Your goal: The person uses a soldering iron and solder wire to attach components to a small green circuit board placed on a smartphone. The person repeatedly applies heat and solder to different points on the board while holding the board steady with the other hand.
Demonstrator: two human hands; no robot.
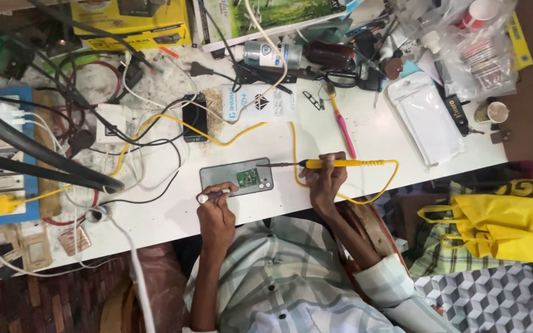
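At the middle of the white table (365,139) lies a grey phone (236,177), flat, with its back open and a small green circuit board (248,177) showing near its right half. The right hand (325,179), at about 3 o'clock from the phone, has its grip closed around the yellow handle of a soldering iron (334,163); the dark tip reaches leftward and meets the phone's upper right edge just beside the board. A yellow cord (291,145) loops from the handle's end below the hand and runs on toward 10 o'clock across the table. The left hand (216,213), at 6 o'clock from the phone, pinches a thin, dark-handled tool (212,196) in a narrow grip just beside the phone's lower edge; I cannot tell whether it touches. At 12 o'clock lie a pink-handled tool (344,132), a second dark phone (195,118) and tangled cables.
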